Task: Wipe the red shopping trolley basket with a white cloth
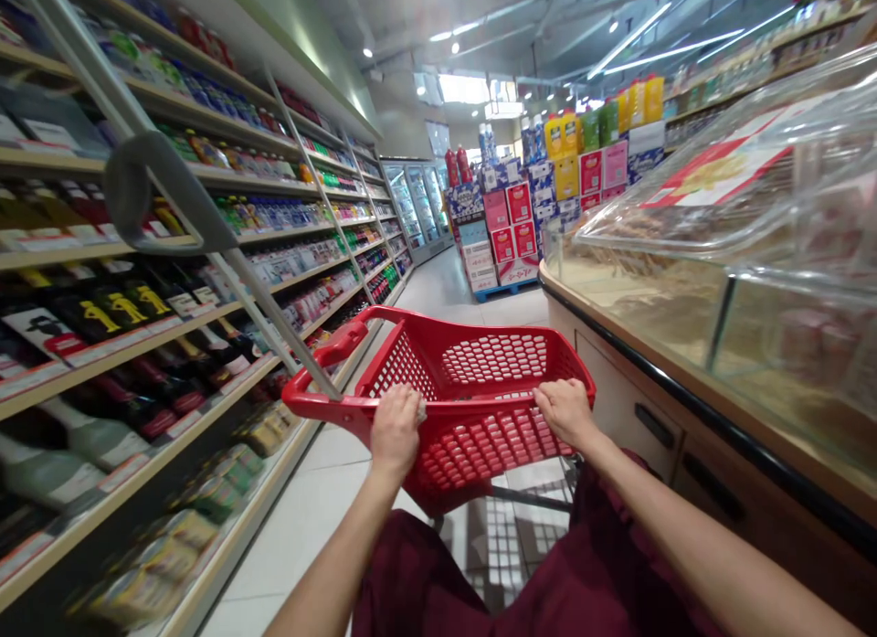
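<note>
Supermarket aisle with a pale tiled floor [329, 482]. On the left, tall shelving [260, 502] tilts away, filled with dark bottles [123, 299] and, on the bottom shelf, cans [168, 546]. On the right stands a wood-fronted counter [607, 370] with a black rounded edge and glass sides; clear-lidded packs [740, 162] rest above it. Ahead, beyond the counter's far corner, cartons [513, 221] topped with colored bottles stand on a blue pallet [507, 291], with glass-door coolers [417, 203] at the back under strip lights.

A red shopping cart [472, 454] sits on the floor between the shelving and the counter's left edge. Both grips are closed around its near rim: the left hand [396, 436] left of the rim's middle, the right hand [565, 413] by its right corner.

Hands and forearms hide part of the cart; most of its basket floor and wheels cannot be seen. Dark red clothing [438, 582] covers the floor below. A slanting pole [264, 317] with a gray loop is cut off at top left. The nearest cans are blurred, their labels unreadable. A small pale patch at the left fingers is unclear.
</note>
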`<state>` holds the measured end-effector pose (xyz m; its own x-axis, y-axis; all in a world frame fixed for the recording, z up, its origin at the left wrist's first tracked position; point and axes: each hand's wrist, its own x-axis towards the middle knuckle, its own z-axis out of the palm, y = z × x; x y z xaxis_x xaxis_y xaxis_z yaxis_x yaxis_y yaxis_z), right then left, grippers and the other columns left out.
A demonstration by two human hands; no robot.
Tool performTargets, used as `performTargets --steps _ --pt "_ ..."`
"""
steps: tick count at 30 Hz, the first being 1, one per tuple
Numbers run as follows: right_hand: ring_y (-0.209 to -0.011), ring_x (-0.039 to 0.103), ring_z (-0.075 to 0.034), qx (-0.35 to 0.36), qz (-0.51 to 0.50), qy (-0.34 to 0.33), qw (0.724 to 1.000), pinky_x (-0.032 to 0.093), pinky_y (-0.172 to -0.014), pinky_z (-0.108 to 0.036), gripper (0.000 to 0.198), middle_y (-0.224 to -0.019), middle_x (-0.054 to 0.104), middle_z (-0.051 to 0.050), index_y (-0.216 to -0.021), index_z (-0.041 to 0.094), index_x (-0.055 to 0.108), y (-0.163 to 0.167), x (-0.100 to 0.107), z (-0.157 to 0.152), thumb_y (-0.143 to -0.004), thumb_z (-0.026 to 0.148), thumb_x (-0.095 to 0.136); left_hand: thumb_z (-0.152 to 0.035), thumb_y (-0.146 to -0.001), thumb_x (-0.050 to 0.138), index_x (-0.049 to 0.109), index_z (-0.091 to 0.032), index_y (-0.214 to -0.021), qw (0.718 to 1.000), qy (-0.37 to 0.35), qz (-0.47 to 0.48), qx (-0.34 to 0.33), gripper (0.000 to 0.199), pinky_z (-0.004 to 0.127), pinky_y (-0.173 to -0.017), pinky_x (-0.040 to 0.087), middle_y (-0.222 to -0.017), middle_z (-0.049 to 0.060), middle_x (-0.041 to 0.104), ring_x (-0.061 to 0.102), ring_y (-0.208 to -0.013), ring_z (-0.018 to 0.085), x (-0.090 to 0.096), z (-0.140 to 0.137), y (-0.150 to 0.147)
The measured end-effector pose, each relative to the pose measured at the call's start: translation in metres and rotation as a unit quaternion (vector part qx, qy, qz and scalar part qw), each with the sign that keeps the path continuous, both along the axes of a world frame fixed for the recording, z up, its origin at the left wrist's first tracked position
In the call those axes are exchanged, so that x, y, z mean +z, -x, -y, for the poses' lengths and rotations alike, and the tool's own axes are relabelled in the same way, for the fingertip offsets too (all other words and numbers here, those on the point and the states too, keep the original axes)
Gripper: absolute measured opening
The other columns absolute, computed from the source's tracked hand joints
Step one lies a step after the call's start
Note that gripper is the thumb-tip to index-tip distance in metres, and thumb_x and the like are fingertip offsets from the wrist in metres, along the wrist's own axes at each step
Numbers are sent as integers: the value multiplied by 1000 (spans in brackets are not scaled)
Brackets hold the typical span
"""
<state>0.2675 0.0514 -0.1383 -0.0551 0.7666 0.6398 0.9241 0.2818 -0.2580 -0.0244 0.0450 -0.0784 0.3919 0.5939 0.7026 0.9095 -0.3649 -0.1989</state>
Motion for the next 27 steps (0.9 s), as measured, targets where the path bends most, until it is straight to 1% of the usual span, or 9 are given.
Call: performTargets --steps 2,4,7,11,13,17,19,24,27 --pt "-59 46 -11 8 6 -4 1000 20 -67 -28 38 -57 57 0 -56 17 50 1 0 2 -86 30 31 -15 -83 35 59 -15 -97 999 25 -20 -38 28 39 -92 40 -106 10 60 51 -103 21 -10 -1 -29" --pt "-59 46 -11 13 13 -6 1000 20 -66 -28 37 -58 57 0 -57 17 50 0 1 2 -86 28 31 -16 -83 35 60 -16 -96 996 50 -42 -62 28 37 -90 42 -105 9 61 53 -100 20 -11 -3 -41" --pt "-59 46 -11 17 14 0 1000 20 -66 -27 38 -57 57 0 -57 17 50 -4 1 -1 -87 28 29 -16 -83 34 61 -15 -93 996 62 -53 -37 29 37 -89 42 -103 10 62 54 -98 20 6 -2 -9" --pt "-59 45 -11 15 1 12 1000 20 -65 -28 40 -56 56 0 -55 17 49 -5 1 -2 -87 30 30 -14 -81 33 58 -14 -102 999 29 -34 30 32 41 -92 38 -112 12 57 48 -108 23 23 2 40" --pt "-58 45 -11 11 -2 14 1000 20 -65 -28 39 -56 56 0 -54 17 49 -2 1 -1 -87 30 30 -14 -81 33 58 -14 -101 999 17 -26 33 32 41 -94 37 -112 12 57 47 -109 23 15 2 28" --pt "-60 46 -11 12 5 8 1000 20 -66 -27 37 -57 57 0 -56 17 49 1 3 2 -87 29 32 -16 -82 35 59 -15 -100 999 26 -42 -19 30 38 -93 39 -110 9 60 51 -106 21 -12 -5 -30" --pt "-60 46 -11 13 9 5 1000 20 -66 -27 37 -58 57 0 -57 17 50 0 4 2 -87 28 31 -15 -82 35 59 -15 -100 998 31 -46 -37 30 38 -94 39 -111 9 59 50 -106 20 -15 -6 -38" --pt "-59 45 -11 18 5 12 1000 20 -65 -27 36 -57 56 0 -56 17 49 -5 3 0 -86 28 32 -16 -83 33 56 -16 -106 1000 9 -17 -7 33 43 -96 35 -117 11 55 45 -113 23 1 -1 18" --pt "-59 44 -11 12 1 15 1000 20 -66 -28 37 -57 56 0 -56 17 50 -4 1 1 -86 29 32 -16 -84 31 56 -15 -106 1000 0 3 -1 34 44 -95 35 -116 12 55 44 -114 24 0 -1 17"
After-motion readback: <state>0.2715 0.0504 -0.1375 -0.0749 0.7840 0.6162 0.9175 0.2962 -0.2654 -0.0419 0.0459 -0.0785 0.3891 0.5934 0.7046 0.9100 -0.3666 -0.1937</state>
